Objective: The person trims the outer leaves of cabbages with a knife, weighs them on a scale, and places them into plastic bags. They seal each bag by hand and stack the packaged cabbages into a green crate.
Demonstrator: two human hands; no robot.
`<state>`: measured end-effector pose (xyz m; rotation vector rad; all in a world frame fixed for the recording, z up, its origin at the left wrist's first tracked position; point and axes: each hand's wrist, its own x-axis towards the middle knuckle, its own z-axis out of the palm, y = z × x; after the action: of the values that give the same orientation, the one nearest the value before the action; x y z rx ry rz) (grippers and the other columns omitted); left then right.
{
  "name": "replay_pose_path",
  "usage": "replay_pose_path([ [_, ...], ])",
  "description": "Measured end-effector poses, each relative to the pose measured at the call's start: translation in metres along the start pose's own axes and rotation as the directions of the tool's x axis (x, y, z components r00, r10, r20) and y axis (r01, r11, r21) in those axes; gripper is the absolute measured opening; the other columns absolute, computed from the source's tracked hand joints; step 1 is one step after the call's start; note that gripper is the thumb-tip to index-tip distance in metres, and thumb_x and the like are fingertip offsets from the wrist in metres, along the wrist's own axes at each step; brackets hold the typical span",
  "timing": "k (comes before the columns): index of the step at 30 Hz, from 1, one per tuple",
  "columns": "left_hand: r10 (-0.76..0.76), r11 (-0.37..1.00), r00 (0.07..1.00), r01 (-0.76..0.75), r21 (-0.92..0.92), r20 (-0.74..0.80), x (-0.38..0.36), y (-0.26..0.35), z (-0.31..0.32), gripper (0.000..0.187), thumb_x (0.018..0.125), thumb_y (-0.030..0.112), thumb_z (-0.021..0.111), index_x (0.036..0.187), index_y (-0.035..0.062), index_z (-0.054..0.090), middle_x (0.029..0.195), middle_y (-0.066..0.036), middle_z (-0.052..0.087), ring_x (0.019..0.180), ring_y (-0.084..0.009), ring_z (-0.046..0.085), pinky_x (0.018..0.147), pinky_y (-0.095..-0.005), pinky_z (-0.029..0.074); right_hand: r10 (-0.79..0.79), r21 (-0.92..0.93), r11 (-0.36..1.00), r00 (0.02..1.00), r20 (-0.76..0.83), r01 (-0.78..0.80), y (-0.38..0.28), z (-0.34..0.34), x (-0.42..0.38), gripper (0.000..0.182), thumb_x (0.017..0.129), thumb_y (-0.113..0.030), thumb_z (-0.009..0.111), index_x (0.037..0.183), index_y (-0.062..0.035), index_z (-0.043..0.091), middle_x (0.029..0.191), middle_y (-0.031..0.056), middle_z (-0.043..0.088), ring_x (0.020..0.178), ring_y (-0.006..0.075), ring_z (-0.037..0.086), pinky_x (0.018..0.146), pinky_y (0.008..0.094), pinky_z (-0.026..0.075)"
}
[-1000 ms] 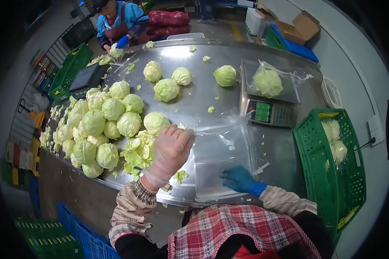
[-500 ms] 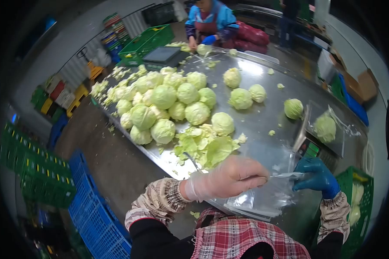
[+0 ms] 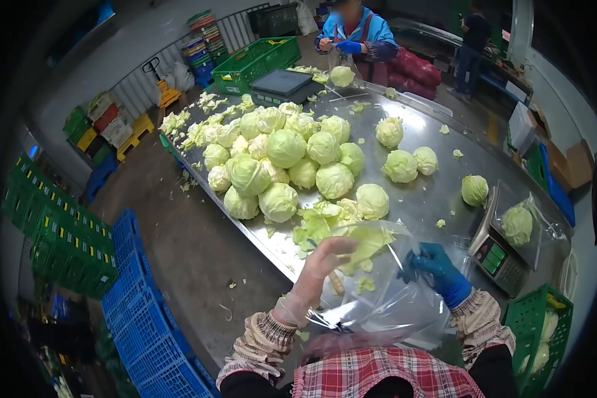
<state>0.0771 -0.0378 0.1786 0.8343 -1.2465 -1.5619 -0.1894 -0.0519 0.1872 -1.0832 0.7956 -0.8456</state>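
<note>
My left hand point(image 3: 317, 272), in a thin clear glove, is at the left side of a transparent plastic bag point(image 3: 385, 312), its fingers loosely curved and apart. Opposite it, my right hand point(image 3: 441, 270), in a blue glove, grips the bag near its upper right edge. The bag is spread wide above the table's near edge, and no cabbage is inside. Beside my left hand lies a knife with a tan handle point(image 3: 337, 284), its blade mostly hidden. Loose cabbage leaves point(image 3: 365, 242) show behind and through the bag.
A heap of cabbages point(image 3: 286, 148) covers the metal table's left part. A bagged cabbage point(image 3: 517, 224) rests on a scale point(image 3: 501, 262) at the right. A green crate point(image 3: 540, 331) stands at my right, blue crates point(image 3: 142, 298) at my left. A co-worker point(image 3: 358, 40) stands across the table.
The plastic, earlier flat and stretched between my hands, is now an opened-out bag. My left hand has moved left and its fingers have loosened. The view has turned slightly.
</note>
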Motion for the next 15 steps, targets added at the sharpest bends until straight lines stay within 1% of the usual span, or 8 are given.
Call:
replay_pose_path([
  [2,-0.019,0.91,0.999,0.001,-0.415,-0.039,0.002,-0.012,-0.004,0.054,0.087,0.038,0.053,0.124,-0.0006,0.048,0.121,-0.013,0.055,0.114,-0.0251,0.05,0.101,-0.0407,0.034,-0.004,0.128,0.992,0.997,0.072,-0.005,0.013,0.009,0.021,0.023,0.085,-0.016,0.061,0.093,0.005,0.06,0.084,0.0123,0.063,0.074,0.0173,0.061,0.07,0.0301,0.049],
  [6,0.008,0.962,1.0,-0.003,-0.272,0.016,-0.001,-0.003,-0.034,0.049,0.087,0.041,0.052,0.115,0.001,0.056,0.118,-0.011,0.055,0.111,-0.028,0.051,0.101,-0.046,0.033,0.145,0.017,0.989,0.989,-0.001,-0.145,0.026,0.023,0.053,0.023,0.087,-0.016,0.059,0.094,0.0058,0.062,0.081,0.0117,0.064,0.074,0.017,0.061,0.073,0.0293,0.049],
  [8,0.188,0.924,0.958,-0.246,-0.292,-0.215,-0.001,0.017,-0.031,0.027,0.087,0.031,0.051,0.089,0.0047,0.056,0.081,-0.008,0.055,0.097,-0.0264,0.055,0.095,-0.0446,0.039,0.152,-0.04,0.988,0.988,0.034,-0.151,0.023,0.027,0.064,0.023,0.086,-0.015,0.06,0.094,0.0056,0.062,0.084,0.0124,0.065,0.075,0.0171,0.062,0.074,0.0296,0.049],
  [10,0.365,0.781,0.853,-0.499,-0.376,-0.374,0.002,-0.001,-0.048,0.025,0.088,0.019,0.049,0.099,-0.0024,0.057,0.089,-0.015,0.062,0.09,-0.0196,0.059,0.087,-0.0343,0.043,0.195,-0.041,0.98,0.979,0.058,-0.193,0.027,0.027,0.077,0.022,0.086,-0.014,0.061,0.096,0.0053,0.061,0.084,0.013,0.065,0.077,0.0184,0.062,0.076,0.0302,0.049],
  [11,0.358,0.784,0.858,-0.491,-0.38,-0.369,0.003,-0.004,-0.059,0.025,0.088,0.019,0.049,0.099,-0.0024,0.057,0.089,-0.015,0.062,0.09,-0.0196,0.059,0.087,-0.0343,0.043,0.241,-0.038,0.97,0.966,0.089,-0.238,0.03,0.028,0.08,0.023,0.085,-0.013,0.061,0.098,0.005,0.061,0.085,0.0136,0.065,0.079,0.0196,0.063,0.078,0.0308,0.049],
  [13,0.242,0.642,0.97,-0.133,-0.755,0.036,0.007,-0.001,-0.083,0.026,0.087,0.02,0.048,0.1,-0.0025,0.055,0.077,-0.012,0.059,0.068,-0.0153,0.055,0.071,-0.0302,0.045,0.067,0.003,0.998,0.997,0.043,-0.067,0.028,0.039,0.094,0.024,0.084,-0.012,0.061,0.101,0.0047,0.06,0.087,0.0143,0.065,0.08,0.0208,0.063,0.079,0.0313,0.048],
  [14,0.243,0.642,0.969,-0.131,-0.756,0.039,0.007,0.0,-0.088,0.026,0.087,0.02,0.048,0.1,-0.0025,0.055,0.077,-0.012,0.059,0.068,-0.0153,0.055,0.071,-0.0302,0.045,-0.109,0.033,0.993,0.994,-0.002,0.109,0.025,0.042,0.102,0.026,0.083,-0.011,0.061,0.104,0.0045,0.059,0.089,0.0151,0.065,0.081,0.0219,0.063,0.08,0.0318,0.048],
  [15,0.017,0.799,0.991,0.064,-0.597,0.129,0.005,0.001,-0.094,0.025,0.087,0.02,0.049,0.096,-0.0025,0.056,0.073,-0.011,0.057,0.062,-0.0148,0.052,0.066,-0.0294,0.044,-0.122,0.208,0.97,0.992,-0.02,0.123,0.025,0.038,0.111,0.025,0.082,-0.01,0.061,0.103,0.0031,0.057,0.093,0.0162,0.064,0.081,0.0229,0.063,0.082,0.0338,0.047],
])
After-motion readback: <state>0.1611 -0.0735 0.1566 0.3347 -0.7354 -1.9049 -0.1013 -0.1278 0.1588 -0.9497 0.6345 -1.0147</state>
